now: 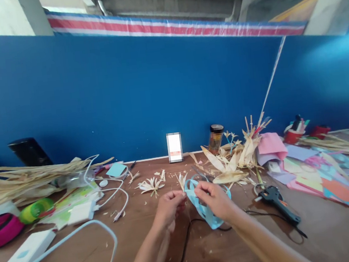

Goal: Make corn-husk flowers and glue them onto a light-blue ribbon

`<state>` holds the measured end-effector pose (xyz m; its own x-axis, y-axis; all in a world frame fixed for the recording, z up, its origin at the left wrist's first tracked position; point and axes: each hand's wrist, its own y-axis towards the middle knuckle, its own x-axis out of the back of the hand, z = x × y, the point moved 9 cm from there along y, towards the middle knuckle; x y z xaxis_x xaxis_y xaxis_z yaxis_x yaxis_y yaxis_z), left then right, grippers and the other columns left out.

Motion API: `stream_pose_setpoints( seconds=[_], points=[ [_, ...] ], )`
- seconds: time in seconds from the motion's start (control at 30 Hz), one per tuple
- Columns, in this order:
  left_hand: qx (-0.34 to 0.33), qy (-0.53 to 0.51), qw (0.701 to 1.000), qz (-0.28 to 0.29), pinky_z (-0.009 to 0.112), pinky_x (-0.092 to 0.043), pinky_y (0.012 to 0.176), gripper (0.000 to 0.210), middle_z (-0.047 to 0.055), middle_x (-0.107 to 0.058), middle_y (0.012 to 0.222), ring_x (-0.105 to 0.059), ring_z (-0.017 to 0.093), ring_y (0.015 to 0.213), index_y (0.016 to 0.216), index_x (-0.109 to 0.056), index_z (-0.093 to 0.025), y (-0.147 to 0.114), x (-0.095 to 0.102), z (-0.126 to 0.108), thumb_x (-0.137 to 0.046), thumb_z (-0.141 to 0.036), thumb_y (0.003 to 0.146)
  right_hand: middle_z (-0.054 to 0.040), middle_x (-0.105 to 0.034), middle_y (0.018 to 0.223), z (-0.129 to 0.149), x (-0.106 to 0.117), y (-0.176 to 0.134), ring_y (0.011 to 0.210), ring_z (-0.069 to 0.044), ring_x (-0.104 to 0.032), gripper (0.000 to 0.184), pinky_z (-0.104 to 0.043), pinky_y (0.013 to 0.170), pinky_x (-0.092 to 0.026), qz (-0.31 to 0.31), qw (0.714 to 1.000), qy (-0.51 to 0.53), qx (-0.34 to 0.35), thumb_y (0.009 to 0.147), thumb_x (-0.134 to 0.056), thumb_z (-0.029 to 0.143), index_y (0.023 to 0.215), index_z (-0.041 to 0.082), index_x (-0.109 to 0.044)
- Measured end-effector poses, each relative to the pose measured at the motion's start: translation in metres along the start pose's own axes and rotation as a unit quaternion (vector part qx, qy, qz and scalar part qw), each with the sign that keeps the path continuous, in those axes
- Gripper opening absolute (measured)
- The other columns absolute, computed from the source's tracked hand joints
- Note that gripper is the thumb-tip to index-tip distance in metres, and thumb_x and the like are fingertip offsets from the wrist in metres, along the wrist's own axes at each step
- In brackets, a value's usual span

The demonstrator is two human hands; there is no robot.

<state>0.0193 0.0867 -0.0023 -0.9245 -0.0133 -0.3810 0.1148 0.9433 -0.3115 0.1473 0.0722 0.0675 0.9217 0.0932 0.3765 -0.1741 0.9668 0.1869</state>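
Observation:
My left hand is closed in a pinch at the base of a small pale flower that looks made of dried husk strips. Its petals point up above my fingertips. My right hand is closed on a light blue ribbon. One end of the ribbon reaches across to the flower's base, and loose loops hang below my right hand. A larger husk flower lies on the table beyond my left hand. To the right of my right hand, a black glue gun rests on its side.
Dried husks are heaped at the back right near a dark-lidded jar. Coloured paper covers the right side. A bright phone-like screen stands against the blue partition. White cables and a power strip lie left.

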Motion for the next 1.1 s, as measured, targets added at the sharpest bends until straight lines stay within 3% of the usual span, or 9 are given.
stream_pose_setpoints(
  seconds=[0.17, 0.27, 0.37, 0.43, 0.57, 0.67, 0.83, 0.97, 1.1],
  points=[
    [0.002, -0.010, 1.000, -0.008, 0.015, -0.033, 0.041, 0.025, -0.003, -0.055, 0.048, -0.044, 0.004, 0.040, 0.059, -0.060, -0.012, 0.001, 0.001, 0.001, -0.076, -0.027, 0.048, 0.0055, -0.042, 0.053, 0.012, 0.002, -0.002, 0.052, -0.010, -0.039, 0.024, -0.021, 0.052, -0.030, 0.009, 0.996, -0.081, 0.039, 0.083, -0.046, 0.032, 0.064, 0.018, -0.051],
    [0.004, -0.016, 1.000, -0.016, 0.017, -0.036, 0.045, 0.025, -0.004, -0.053, 0.047, -0.046, 0.004, 0.042, 0.061, -0.059, -0.013, 0.001, 0.003, 0.001, -0.076, -0.027, 0.049, 0.0026, -0.053, 0.060, 0.013, 0.009, 0.007, 0.058, -0.013, -0.048, 0.019, -0.023, 0.056, -0.035, 0.017, 0.993, -0.107, 0.044, 0.081, -0.048, 0.033, 0.073, 0.019, -0.058],
    [-0.003, -0.023, 1.000, -0.017, 0.017, -0.036, 0.045, 0.026, -0.006, -0.049, 0.045, -0.043, 0.004, 0.040, 0.059, -0.057, -0.013, 0.001, 0.004, 0.000, -0.076, -0.028, 0.049, -0.0034, -0.062, 0.083, 0.020, 0.030, 0.015, 0.074, -0.018, -0.055, 0.020, -0.027, 0.067, -0.039, -0.077, 0.984, -0.150, 0.049, 0.079, -0.050, 0.033, 0.091, 0.020, -0.061],
    [-0.012, -0.025, 1.000, -0.015, 0.016, -0.034, 0.044, 0.026, -0.005, -0.051, 0.047, -0.043, 0.004, 0.040, 0.058, -0.057, -0.013, 0.003, 0.004, -0.001, -0.076, -0.028, 0.049, -0.0049, -0.064, 0.086, 0.029, 0.030, 0.017, 0.078, -0.019, -0.055, 0.020, -0.028, 0.070, -0.038, -0.108, 0.974, -0.188, 0.069, 0.081, -0.048, 0.032, 0.088, 0.020, -0.063],
    [-0.034, -0.020, 0.999, -0.002, 0.016, -0.028, 0.040, 0.024, -0.005, -0.051, 0.046, -0.039, 0.003, 0.039, 0.058, -0.057, -0.013, 0.005, 0.003, -0.003, -0.075, -0.028, 0.051, -0.0048, -0.067, 0.082, 0.030, -0.002, 0.019, 0.077, -0.019, -0.058, 0.018, -0.027, 0.070, -0.038, -0.029, 0.976, -0.198, 0.090, 0.080, -0.048, 0.026, 0.083, 0.020, -0.065],
    [-0.041, -0.005, 0.999, 0.003, 0.017, -0.025, 0.039, 0.026, -0.006, -0.048, 0.044, -0.038, 0.004, 0.037, 0.057, -0.057, -0.013, 0.005, 0.002, -0.003, -0.075, -0.030, 0.052, -0.0049, -0.068, 0.081, 0.017, -0.015, 0.022, 0.076, -0.019, -0.059, 0.016, -0.026, 0.068, -0.037, -0.001, 0.981, -0.178, 0.083, 0.077, -0.051, 0.024, 0.082, 0.019, -0.066],
    [-0.040, 0.018, 0.999, -0.017, 0.017, -0.028, 0.040, 0.027, -0.006, -0.050, 0.045, -0.041, 0.004, 0.038, 0.058, -0.056, -0.013, 0.001, 0.003, -0.004, -0.076, -0.031, 0.051, -0.0021, -0.065, 0.071, -0.002, -0.012, 0.025, 0.069, -0.016, -0.057, 0.014, -0.024, 0.063, -0.037, 0.016, 0.986, -0.149, 0.074, 0.076, -0.052, 0.021, 0.072, 0.018, -0.065],
    [0.006, -0.006, 1.000, 0.014, 0.017, -0.032, 0.042, 0.027, -0.006, -0.049, 0.045, -0.042, 0.004, 0.038, 0.058, -0.056, -0.013, -0.003, -0.005, 0.005, -0.077, -0.028, 0.052, -0.0029, -0.066, 0.076, -0.009, -0.005, 0.023, 0.075, -0.018, -0.057, 0.013, -0.026, 0.068, -0.038, 0.006, 0.991, -0.120, 0.061, 0.075, -0.053, 0.023, 0.075, 0.019, -0.066],
    [0.054, -0.048, 0.997, 0.041, 0.016, -0.038, 0.045, 0.024, -0.005, -0.050, 0.048, -0.045, 0.003, 0.041, 0.059, -0.057, -0.013, -0.007, -0.011, 0.014, -0.078, -0.023, 0.053, -0.0003, -0.062, 0.066, -0.019, -0.013, 0.020, 0.055, -0.013, -0.055, 0.014, -0.023, 0.053, -0.038, 0.058, 0.998, -0.017, 0.009, 0.077, -0.052, 0.027, 0.075, 0.018, -0.062]
  ],
)
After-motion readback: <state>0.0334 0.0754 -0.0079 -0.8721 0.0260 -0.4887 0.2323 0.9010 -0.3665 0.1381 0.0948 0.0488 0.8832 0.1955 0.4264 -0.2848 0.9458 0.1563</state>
